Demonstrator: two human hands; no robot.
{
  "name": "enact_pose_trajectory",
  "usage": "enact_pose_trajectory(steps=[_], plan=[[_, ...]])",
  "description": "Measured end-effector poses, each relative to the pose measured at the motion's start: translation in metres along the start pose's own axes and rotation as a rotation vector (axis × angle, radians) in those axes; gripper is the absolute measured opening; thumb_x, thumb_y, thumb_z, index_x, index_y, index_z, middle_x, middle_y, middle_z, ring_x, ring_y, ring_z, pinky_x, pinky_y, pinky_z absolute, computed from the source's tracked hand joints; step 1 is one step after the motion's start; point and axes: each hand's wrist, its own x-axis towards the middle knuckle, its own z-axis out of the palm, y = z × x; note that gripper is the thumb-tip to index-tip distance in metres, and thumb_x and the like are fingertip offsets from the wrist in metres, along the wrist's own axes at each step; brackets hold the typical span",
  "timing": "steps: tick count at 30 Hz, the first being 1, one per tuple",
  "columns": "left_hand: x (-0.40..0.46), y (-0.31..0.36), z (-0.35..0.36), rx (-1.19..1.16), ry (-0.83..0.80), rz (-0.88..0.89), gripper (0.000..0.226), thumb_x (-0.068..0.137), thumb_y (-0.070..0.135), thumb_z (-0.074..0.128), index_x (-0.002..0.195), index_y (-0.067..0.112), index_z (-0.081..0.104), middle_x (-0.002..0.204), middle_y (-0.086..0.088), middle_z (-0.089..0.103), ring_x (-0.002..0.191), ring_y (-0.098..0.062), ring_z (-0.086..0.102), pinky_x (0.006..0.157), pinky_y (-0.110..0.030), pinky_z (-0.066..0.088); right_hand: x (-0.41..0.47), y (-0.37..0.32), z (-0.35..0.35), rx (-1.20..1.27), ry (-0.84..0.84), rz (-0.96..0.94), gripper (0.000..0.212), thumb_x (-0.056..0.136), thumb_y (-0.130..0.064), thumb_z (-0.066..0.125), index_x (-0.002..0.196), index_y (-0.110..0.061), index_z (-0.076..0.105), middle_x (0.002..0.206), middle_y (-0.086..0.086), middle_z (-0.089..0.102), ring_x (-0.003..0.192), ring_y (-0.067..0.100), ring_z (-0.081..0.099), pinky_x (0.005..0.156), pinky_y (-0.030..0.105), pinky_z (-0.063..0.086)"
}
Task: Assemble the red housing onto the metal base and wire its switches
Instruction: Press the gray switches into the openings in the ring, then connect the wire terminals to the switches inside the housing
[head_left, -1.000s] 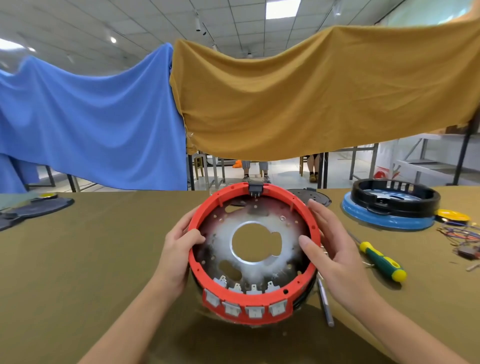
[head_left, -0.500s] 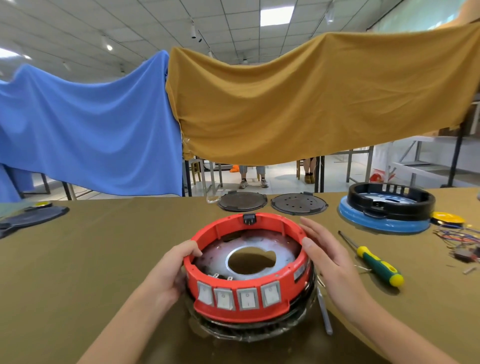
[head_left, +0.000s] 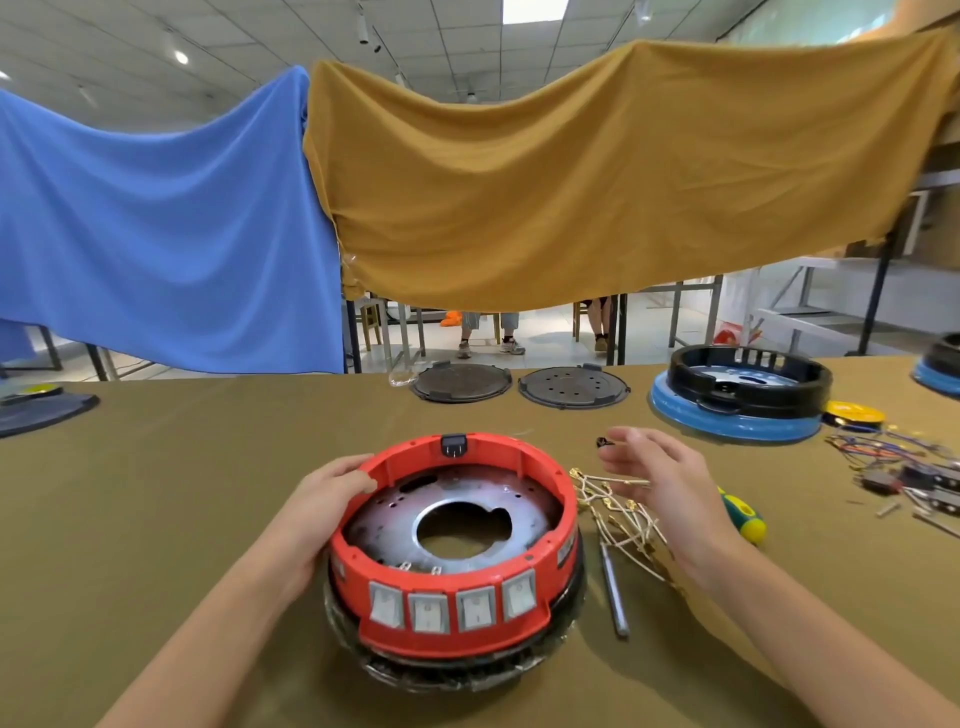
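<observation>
1. Four white switches (head_left: 452, 605) faced the camera on the red housing (head_left: 457, 587), which sat on the metal base (head_left: 457, 519) on the tabletop (head_left: 156, 493).
2. Left hand (head_left: 317, 512) gripped the housing's left rim, fingers curled over it.
3. Right hand (head_left: 670, 488) hovered, fingers spread and holding nothing, above pale wires (head_left: 618, 514) just beside the housing.

The red housing (head_left: 457, 608) looks like smooth, slightly glossy plastic, seated on a shiny metal base (head_left: 462, 506) with dull scorched patches. A matt olive cloth covers the table (head_left: 182, 467). At three o'clock lies a screwdriver (head_left: 743, 517) with a glossy green-and-yellow plastic handle.
</observation>
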Motion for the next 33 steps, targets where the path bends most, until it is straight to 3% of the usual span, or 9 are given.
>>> enact_pose_trajectory(steps=[5,7,12,15,18,20,24,29,33], plan=[[-0.003,0.001,0.001,-0.009,0.062,0.036,0.039,0.088,-0.005,0.052,0.111,0.02,0.07,0.103,-0.012,0.073,0.083,-0.025,0.068,0.073,-0.034,0.053,-0.003,0.0,0.002,-0.228,-0.045,-0.062,0.018,0.099,-0.014,0.054,0.108,-0.022,0.067,0.101,-0.002,0.071,0.098,0.012,0.065,0.086,0.033,0.055],[-0.003,0.001,0.003,-0.03,0.086,0.051,0.041,0.087,-0.007,0.052,0.115,0.018,0.068,0.107,-0.016,0.07,0.085,-0.028,0.066,0.077,-0.036,0.054,-0.002,0.0,0.0,-0.354,-0.046,-0.099,0.02,0.097,-0.012,0.054,0.108,-0.024,0.066,0.1,-0.005,0.069,0.095,0.009,0.064,0.077,0.027,0.053],[-0.003,0.002,0.005,-0.077,0.13,0.084,0.046,0.085,-0.014,0.05,0.118,0.015,0.066,0.108,-0.012,0.067,0.084,-0.023,0.066,0.066,-0.03,0.051,0.003,-0.001,-0.006,-0.683,-0.021,-0.131,0.011,0.094,-0.018,0.056,0.095,-0.025,0.064,0.083,-0.006,0.064,0.072,0.007,0.06,0.052,0.017,0.039],[-0.004,0.001,0.006,-0.077,0.164,0.102,0.045,0.086,-0.014,0.05,0.115,0.016,0.066,0.104,-0.006,0.065,0.08,-0.019,0.065,0.063,-0.028,0.05,0.001,0.002,-0.002,-0.902,-0.128,-0.11,0.005,0.094,-0.026,0.058,0.09,-0.027,0.062,0.085,-0.009,0.064,0.076,0.005,0.059,0.057,0.018,0.043],[-0.006,0.001,0.007,-0.085,0.186,0.105,0.043,0.086,-0.013,0.05,0.114,0.016,0.066,0.105,-0.006,0.065,0.08,-0.017,0.065,0.063,-0.027,0.05,-0.001,0.006,0.0,-1.026,-0.21,-0.077,0.005,0.093,-0.03,0.06,0.096,-0.027,0.063,0.092,-0.008,0.064,0.084,0.009,0.061,0.075,0.03,0.054],[-0.007,0.002,0.008,-0.092,0.162,0.095,0.039,0.088,-0.008,0.053,0.115,0.017,0.065,0.106,-0.006,0.066,0.081,-0.017,0.066,0.063,-0.027,0.05,-0.001,0.007,0.0,-1.061,-0.27,-0.047,0.005,0.092,-0.031,0.064,0.097,-0.028,0.064,0.092,-0.01,0.063,0.087,0.008,0.061,0.079,0.03,0.056],[-0.01,0.003,0.012,-0.071,0.108,0.08,0.04,0.087,-0.004,0.051,0.117,0.017,0.065,0.106,-0.006,0.067,0.083,-0.017,0.065,0.066,-0.028,0.051,0.0,0.008,-0.001,-1.049,-0.301,-0.035,0.006,0.091,-0.029,0.067,0.093,-0.031,0.062,0.089,-0.011,0.061,0.083,0.005,0.06,0.068,0.021,0.051],[-0.01,0.002,0.013,-0.048,0.117,0.075,0.045,0.083,-0.007,0.046,0.115,0.018,0.066,0.104,-0.003,0.068,0.083,-0.016,0.063,0.069,-0.029,0.05,0.001,0.009,-0.003,-1.02,-0.235,-0.034,0.007,0.089,-0.026,0.067,0.09,-0.03,0.062,0.093,-0.008,0.063,0.085,0.007,0.06,0.075,0.027,0.055],[-0.01,0.003,0.014,-0.046,0.118,0.081,0.045,0.082,-0.007,0.046,0.113,0.018,0.067,0.106,-0.005,0.069,0.085,-0.017,0.063,0.072,-0.03,0.051,0.0,0.01,-0.002,-1.026,-0.246,-0.019,0.019,0.085,-0.042,0.072,0.094,-0.029,0.062,0.091,-0.008,0.063,0.081,0.007,0.06,0.066,0.026,0.051]])
